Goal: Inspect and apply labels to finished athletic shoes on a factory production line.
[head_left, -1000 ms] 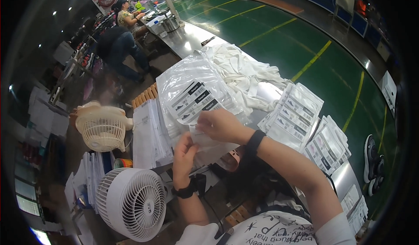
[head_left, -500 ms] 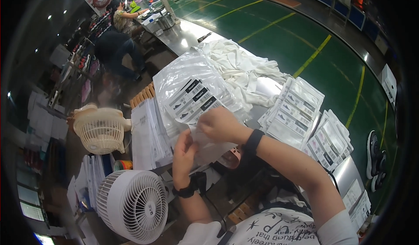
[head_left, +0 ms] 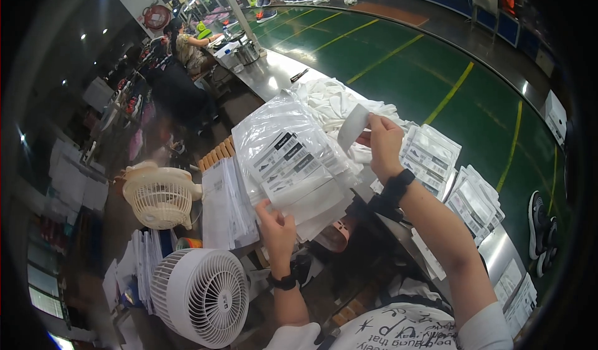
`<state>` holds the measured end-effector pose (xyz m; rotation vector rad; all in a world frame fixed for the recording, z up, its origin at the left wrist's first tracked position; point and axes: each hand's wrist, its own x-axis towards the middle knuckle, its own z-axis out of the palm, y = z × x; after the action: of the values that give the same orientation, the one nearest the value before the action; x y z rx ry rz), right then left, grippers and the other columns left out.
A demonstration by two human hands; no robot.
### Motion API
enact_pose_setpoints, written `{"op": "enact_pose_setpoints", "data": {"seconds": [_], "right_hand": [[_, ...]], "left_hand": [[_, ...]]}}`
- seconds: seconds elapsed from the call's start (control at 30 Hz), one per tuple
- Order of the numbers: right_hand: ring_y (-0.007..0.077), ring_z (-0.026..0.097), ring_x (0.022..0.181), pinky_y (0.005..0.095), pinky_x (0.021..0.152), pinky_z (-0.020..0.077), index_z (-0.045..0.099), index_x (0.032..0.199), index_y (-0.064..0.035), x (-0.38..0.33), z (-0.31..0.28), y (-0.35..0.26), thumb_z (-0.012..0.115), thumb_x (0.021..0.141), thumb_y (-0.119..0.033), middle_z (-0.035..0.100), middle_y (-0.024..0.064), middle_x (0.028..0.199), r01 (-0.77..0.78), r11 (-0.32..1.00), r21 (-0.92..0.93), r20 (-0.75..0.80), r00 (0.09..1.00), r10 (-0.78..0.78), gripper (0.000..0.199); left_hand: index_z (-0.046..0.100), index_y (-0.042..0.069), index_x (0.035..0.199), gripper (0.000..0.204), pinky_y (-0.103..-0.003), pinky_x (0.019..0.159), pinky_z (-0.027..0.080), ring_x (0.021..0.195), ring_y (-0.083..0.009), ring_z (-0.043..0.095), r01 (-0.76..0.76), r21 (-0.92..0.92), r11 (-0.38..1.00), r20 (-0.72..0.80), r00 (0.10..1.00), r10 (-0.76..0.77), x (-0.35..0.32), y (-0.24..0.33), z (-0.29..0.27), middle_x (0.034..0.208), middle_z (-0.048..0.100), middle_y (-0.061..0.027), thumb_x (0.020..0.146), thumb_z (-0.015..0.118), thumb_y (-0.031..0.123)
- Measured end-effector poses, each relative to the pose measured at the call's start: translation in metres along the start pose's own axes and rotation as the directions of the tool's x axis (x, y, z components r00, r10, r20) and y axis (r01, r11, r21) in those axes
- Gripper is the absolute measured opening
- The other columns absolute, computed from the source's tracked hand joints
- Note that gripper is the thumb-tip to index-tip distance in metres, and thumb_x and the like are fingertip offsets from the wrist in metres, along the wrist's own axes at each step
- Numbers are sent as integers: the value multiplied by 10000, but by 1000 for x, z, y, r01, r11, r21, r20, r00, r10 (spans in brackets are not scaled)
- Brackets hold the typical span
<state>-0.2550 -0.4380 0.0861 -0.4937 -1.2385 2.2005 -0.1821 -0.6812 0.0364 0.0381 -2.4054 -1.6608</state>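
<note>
A stack of clear plastic bags (head_left: 265, 122) lies on the bench in front of me, with printed shoe label sheets (head_left: 293, 157) on top. My left hand (head_left: 277, 233) is at the near left corner of this stack, its fingers curled in on the edge of a label sheet. Raised above the right side of the stack, my right hand (head_left: 385, 143) pinches a pale blank strip (head_left: 353, 127) between thumb and fingers. Beyond that strip is a heap of crumpled white cloth or paper (head_left: 327, 98).
White paper stacks (head_left: 224, 203) stand beside a wooden rack (head_left: 216, 152) on the left. Two fans, one cream (head_left: 159, 200) and one white (head_left: 202, 297), are nearer. More label sheets (head_left: 430, 154) lie right. A person (head_left: 193, 51) works at the far bench.
My right hand has moved up and right, away from my left hand, with the pale strip in it. My left hand has shifted slightly down and right. The view has tilted a little.
</note>
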Motion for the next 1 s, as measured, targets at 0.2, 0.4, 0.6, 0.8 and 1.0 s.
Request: {"op": "enact_pose_setpoints", "data": {"seconds": [0.2,0.4,0.6,0.8,1.0], "right_hand": [[107,615,635,245,580,501,641,901,52,-51,-67,-63,565,867,-137,645,55,733,385,847,-368,227,920,-319,207],[266,664,801,282,665,529,650,918,-10,-139,-119,-111,665,713,-30,668,117,870,910,71,-408,753,379,-537,207],[356,392,1250,487,1011,308,597,1040,-24,-186,-207,-182,698,738,-329,458,193,1301,780,-135,-611,772,549,-320,441],[301,574,1027,356,899,435,501,1147,1,-228,-310,-251,679,753,-88,558,191,1157,383,331,-863,119,789,-602,441],[163,585,977,295,835,466,501,1136,-7,-267,-384,-289,656,801,-83,609,104,1022,215,755,-619,-231,869,-437,377]], "left_hand": [[443,30,1276,552,-335,682,445,824,-195,563,-316,494,810,84,945,317,-37,59,-18,935,575,-124,769,634,131],[368,-29,1328,600,-288,882,415,1042,-190,543,-129,-390,912,727,565,391,-68,126,46,1215,537,-169,894,542,346],[369,-66,1316,502,-244,850,425,1046,-134,515,166,-478,862,837,384,390,-126,188,124,1232,516,-155,873,552,81],[415,-76,1283,466,-289,916,420,1092,-161,503,408,-441,799,867,-36,497,-191,242,195,1207,525,-154,820,440,-125],[426,-81,1275,509,-249,876,422,1069,-157,509,403,-365,840,796,-333,506,-242,272,261,1201,530,-166,770,411,-139]]}}
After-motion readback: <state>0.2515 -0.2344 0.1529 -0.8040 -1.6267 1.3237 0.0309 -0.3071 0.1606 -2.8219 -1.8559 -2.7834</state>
